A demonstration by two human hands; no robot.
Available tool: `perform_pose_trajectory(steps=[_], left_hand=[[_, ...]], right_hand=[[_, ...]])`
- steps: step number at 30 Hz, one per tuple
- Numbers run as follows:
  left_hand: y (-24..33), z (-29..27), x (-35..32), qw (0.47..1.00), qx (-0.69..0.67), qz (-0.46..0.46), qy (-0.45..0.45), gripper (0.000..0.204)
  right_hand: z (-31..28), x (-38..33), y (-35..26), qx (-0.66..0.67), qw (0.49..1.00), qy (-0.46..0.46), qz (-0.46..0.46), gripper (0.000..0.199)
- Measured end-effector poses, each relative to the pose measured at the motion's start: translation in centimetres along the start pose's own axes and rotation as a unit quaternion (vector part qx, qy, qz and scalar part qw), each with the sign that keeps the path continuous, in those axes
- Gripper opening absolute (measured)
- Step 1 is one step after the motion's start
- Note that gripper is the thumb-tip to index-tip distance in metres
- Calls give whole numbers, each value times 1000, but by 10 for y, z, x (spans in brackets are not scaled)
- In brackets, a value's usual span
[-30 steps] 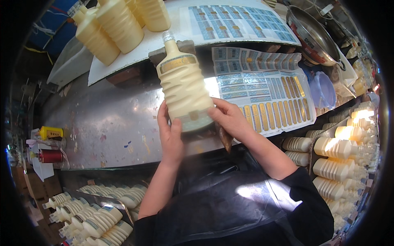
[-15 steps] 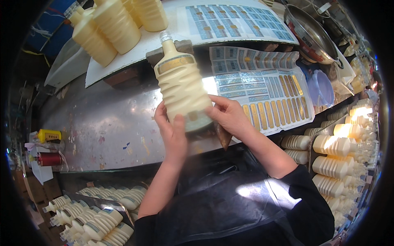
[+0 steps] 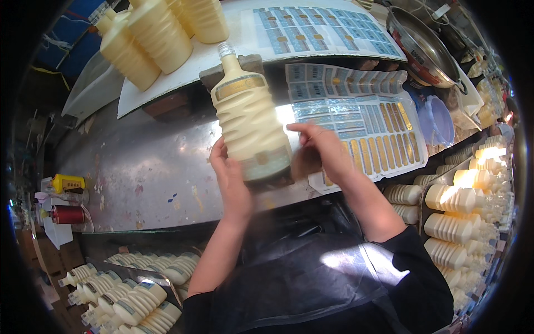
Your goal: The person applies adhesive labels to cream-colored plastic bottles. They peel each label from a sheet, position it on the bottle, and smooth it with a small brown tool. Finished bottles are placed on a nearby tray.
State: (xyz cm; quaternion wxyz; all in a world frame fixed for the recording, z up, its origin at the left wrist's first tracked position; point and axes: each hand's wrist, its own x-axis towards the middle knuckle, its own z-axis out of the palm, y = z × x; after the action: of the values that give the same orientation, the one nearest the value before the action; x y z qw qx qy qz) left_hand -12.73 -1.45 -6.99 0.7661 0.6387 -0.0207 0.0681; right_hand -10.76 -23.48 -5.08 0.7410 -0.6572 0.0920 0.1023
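A cream-coloured bottle (image 3: 250, 119) with wavy ridged sides lies tilted away from me, its clear threaded neck by a grey block (image 3: 250, 62) at the table's far side. A gold label (image 3: 240, 86) is on its shoulder, and a clear, faintly tinted label (image 3: 267, 162) is near its base. My left hand (image 3: 229, 172) grips the bottle's lower left side. Just right of the bottle is my right hand (image 3: 325, 147), index finger stretched toward it. A brown flat piece (image 3: 307, 162), blurred, is held under its other fingers.
Sheets of gold and blue labels (image 3: 372, 131) lie right of the bottle, with another label sheet (image 3: 328, 30) on the white board behind. Several cream bottles (image 3: 161, 36) stand at the far left. Stacked bottles (image 3: 450, 217) fill the right side; others (image 3: 136, 300) lie lower left.
My right hand has moved off the bottle's lower right side, slightly up and right, carrying the brown piece. The left hand still grips the bottle.
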Motion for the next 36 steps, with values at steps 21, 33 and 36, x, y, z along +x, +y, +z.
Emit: perform_pose_trajectory(steps=[21,33,36], left_hand=[[-13,-15,-9,995,73,58,-34,85],[1,-12,-8,895,373,242,34,71],[-4,-19,-8,897,362,253,20,64]], right_hand=[[31,-45,-28,-457,764,120,-440,31],[89,-62,-43,-513,657,-56,-549,27],[104,-61,-39,-535,630,-52,-561,18]])
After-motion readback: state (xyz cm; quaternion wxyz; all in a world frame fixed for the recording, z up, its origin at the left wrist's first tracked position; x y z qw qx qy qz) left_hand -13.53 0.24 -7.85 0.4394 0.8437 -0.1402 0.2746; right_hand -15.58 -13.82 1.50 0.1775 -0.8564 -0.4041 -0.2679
